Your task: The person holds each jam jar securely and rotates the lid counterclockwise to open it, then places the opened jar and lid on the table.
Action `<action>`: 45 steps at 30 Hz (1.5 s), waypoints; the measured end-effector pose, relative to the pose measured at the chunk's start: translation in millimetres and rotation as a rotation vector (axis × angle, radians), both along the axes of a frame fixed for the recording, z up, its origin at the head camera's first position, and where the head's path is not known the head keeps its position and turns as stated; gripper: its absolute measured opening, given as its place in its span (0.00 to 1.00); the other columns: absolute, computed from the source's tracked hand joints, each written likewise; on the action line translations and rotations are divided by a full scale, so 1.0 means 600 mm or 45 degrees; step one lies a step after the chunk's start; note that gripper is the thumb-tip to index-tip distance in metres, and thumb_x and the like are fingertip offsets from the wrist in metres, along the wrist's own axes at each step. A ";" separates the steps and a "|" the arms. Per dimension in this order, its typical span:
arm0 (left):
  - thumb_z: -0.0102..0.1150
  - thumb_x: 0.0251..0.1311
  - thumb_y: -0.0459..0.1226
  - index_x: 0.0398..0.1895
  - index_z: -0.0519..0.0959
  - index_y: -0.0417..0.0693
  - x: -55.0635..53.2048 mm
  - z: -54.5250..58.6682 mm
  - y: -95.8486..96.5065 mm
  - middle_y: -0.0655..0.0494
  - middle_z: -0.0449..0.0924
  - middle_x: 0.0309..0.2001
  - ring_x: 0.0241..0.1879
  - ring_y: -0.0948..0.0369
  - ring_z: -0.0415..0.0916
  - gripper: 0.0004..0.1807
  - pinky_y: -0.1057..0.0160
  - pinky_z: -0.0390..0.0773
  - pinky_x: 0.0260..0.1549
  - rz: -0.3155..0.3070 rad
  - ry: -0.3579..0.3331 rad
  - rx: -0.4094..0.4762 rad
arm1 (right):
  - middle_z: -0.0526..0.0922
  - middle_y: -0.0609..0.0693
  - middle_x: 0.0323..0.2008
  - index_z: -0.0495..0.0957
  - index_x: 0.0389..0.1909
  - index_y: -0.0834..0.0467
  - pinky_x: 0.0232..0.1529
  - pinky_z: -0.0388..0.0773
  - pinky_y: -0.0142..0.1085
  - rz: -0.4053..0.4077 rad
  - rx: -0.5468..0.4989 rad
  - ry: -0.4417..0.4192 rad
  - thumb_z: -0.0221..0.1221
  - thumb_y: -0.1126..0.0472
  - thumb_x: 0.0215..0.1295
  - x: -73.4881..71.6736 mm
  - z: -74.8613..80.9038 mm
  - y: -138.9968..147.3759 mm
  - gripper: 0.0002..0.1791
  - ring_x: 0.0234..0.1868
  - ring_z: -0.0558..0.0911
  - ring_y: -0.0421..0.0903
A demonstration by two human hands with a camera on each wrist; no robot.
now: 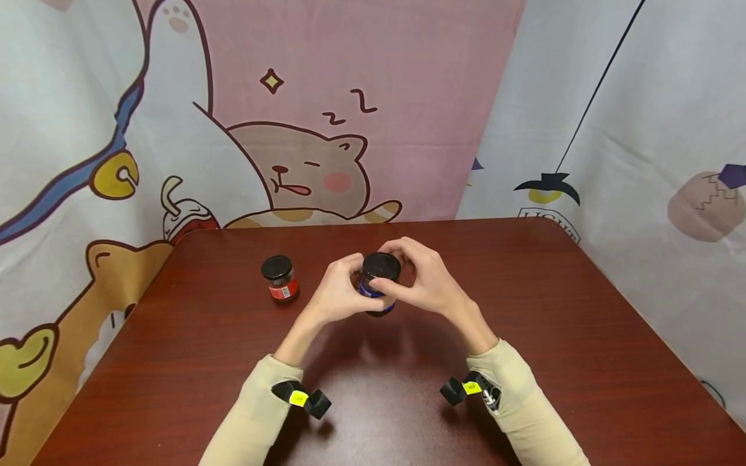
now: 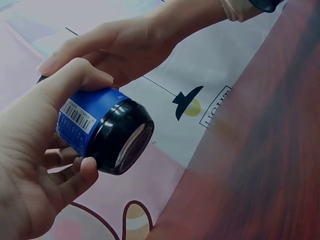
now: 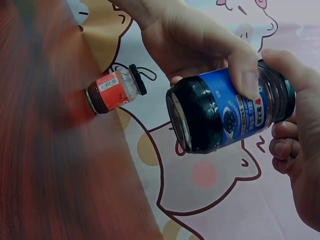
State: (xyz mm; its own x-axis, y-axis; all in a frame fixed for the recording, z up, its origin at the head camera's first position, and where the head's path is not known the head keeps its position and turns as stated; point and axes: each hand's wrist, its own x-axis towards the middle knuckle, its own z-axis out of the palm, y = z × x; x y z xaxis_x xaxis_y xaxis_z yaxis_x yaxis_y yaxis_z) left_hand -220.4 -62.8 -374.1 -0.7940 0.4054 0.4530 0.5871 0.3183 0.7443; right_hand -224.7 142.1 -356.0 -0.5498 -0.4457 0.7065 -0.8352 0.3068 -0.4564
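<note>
Between both hands is a glass jar (image 3: pixel 235 112) with a blue label, dark contents and a black lid (image 1: pixel 381 266). My left hand (image 1: pixel 340 292) curls round the jar's labelled body, thumb across the label in the right wrist view. The right hand (image 1: pixel 424 278) has its thumb and fingers round the lid. In the left wrist view the jar (image 2: pixel 102 127) tilts with its base toward the camera, and the left hand (image 2: pixel 35 160) wraps it. A smaller red-labelled jar (image 1: pixel 281 279) with a black lid stands on the table, left of the hands.
The dark red wooden table (image 1: pixel 192 362) reaches back to a printed cartoon curtain (image 1: pixel 361 58). Black cameras are strapped to both wrists, the left wrist camera (image 1: pixel 317 404) and the right wrist camera (image 1: pixel 452 391), over light sleeves.
</note>
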 end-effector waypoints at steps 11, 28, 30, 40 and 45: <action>0.78 0.44 0.38 0.41 0.83 0.50 0.000 0.006 -0.012 0.58 0.79 0.33 0.25 0.61 0.74 0.19 0.59 0.75 0.24 -0.228 -0.148 0.063 | 0.80 0.45 0.39 0.79 0.51 0.57 0.32 0.69 0.32 0.081 0.012 0.013 0.71 0.50 0.58 0.002 0.003 0.001 0.23 0.32 0.73 0.42; 0.76 0.44 0.39 0.45 0.83 0.46 0.004 0.022 -0.022 0.57 0.82 0.37 0.28 0.59 0.78 0.22 0.61 0.78 0.25 -0.383 -0.179 0.078 | 0.77 0.45 0.47 0.75 0.59 0.58 0.43 0.75 0.34 0.197 0.140 -0.034 0.58 0.41 0.70 0.019 0.026 -0.003 0.28 0.44 0.76 0.40; 0.76 0.43 0.40 0.42 0.83 0.48 0.006 0.023 -0.021 0.58 0.81 0.34 0.26 0.60 0.77 0.20 0.62 0.76 0.23 -0.314 -0.164 0.045 | 0.77 0.46 0.50 0.74 0.61 0.59 0.48 0.75 0.35 0.161 0.152 -0.050 0.56 0.37 0.70 0.019 0.025 -0.001 0.33 0.47 0.76 0.40; 0.81 0.40 0.43 0.33 0.84 0.48 0.012 0.020 -0.004 0.59 0.73 0.27 0.28 0.60 0.70 0.18 0.62 0.71 0.26 0.023 -0.005 -0.103 | 0.76 0.47 0.43 0.73 0.59 0.59 0.43 0.72 0.37 -0.140 0.186 -0.068 0.68 0.45 0.62 0.020 0.019 0.002 0.31 0.41 0.74 0.42; 0.80 0.39 0.45 0.31 0.83 0.47 0.015 0.017 0.005 0.59 0.72 0.27 0.27 0.61 0.70 0.19 0.62 0.72 0.25 0.183 0.055 -0.180 | 0.76 0.47 0.38 0.74 0.57 0.60 0.36 0.72 0.36 -0.246 0.198 -0.097 0.70 0.44 0.59 0.021 0.016 -0.002 0.32 0.35 0.74 0.43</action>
